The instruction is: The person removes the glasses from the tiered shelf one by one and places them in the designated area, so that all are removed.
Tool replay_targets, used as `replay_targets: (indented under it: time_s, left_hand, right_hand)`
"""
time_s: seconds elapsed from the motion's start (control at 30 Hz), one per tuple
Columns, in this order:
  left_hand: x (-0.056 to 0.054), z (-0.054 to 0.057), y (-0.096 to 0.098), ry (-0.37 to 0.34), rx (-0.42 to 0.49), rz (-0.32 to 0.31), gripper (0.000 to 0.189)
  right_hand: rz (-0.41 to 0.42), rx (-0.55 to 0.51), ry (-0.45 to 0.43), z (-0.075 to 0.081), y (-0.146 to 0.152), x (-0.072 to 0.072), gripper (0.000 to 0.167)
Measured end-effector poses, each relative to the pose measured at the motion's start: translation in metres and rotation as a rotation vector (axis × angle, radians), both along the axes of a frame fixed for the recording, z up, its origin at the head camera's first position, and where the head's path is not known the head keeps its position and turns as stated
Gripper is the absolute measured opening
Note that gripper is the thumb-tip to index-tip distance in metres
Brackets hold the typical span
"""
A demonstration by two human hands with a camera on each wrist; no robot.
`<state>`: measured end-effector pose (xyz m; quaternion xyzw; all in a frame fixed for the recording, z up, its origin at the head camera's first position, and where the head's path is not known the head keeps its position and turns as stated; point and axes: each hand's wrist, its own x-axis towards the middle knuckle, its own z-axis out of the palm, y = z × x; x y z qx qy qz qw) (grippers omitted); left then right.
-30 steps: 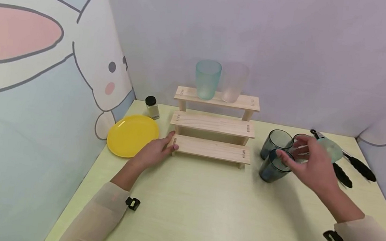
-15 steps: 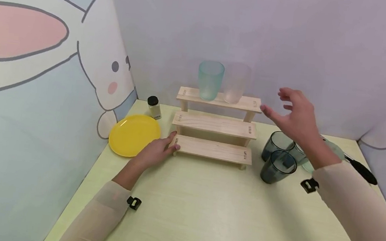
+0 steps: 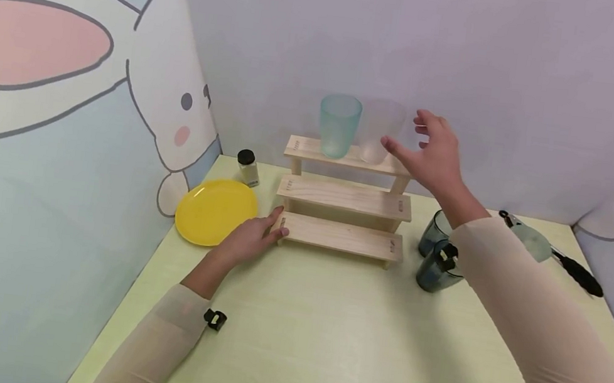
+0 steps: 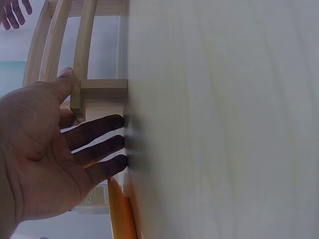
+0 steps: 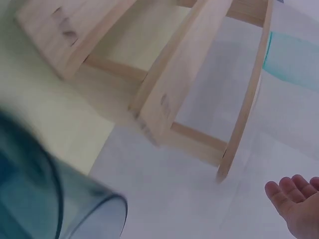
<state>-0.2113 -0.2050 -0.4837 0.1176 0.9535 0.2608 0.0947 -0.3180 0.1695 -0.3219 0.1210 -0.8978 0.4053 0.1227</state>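
Observation:
A three-tier wooden shelf stand (image 3: 346,197) stands against the back wall. Its top step bears a teal frosted cup (image 3: 339,125) and, to the right, a clear frosted cup (image 3: 380,133). Thumb and index finger of my left hand (image 3: 250,240) pinch the left end of the lowest step; in the left wrist view the other fingers stretch down to the table. My right hand (image 3: 430,155) is raised beside the clear cup, fingers spread and holding nothing. Its thumb tip overlaps the cup in the head view; whether they touch I cannot tell.
Dark glass cups (image 3: 437,269) stand right of the stand, partly behind the right sleeve. Farther right lie a pale green round item (image 3: 531,242) and a black-handled utensil (image 3: 578,276). At left are a yellow plate (image 3: 216,213) and a black-capped jar (image 3: 248,168).
My right hand has risen from the dark glasses and moved left to the clear frosted cup on the top step. The left hand stays at the stand's lowest step.

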Motion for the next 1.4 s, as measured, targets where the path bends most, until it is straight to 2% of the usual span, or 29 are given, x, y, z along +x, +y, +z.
replay_targets:
  time_s: [0.33, 0.7, 1.0, 1.4]
  left_hand:
    - [0.0, -0.002, 0.002, -0.017, -0.011, 0.004, 0.085]
    - [0.001, -0.003, 0.003, -0.008, -0.007, 0.007, 0.085]
    - [0.002, -0.001, 0.003, -0.01, -0.005, 0.01, 0.085]
    - [0.003, 0.001, 0.002, -0.018, 0.001, 0.017, 0.085]
  right_hand:
    - [-0.067, -0.115, -0.119, -0.002, -0.026, -0.014, 0.109]
    - [-0.137, -0.207, -0.195, 0.002, -0.044, -0.019, 0.109]
    - [-0.116, -0.271, -0.189, -0.001, -0.044, -0.018, 0.103]
    - [-0.094, -0.297, -0.142, 0.003, -0.029, -0.007, 0.1]
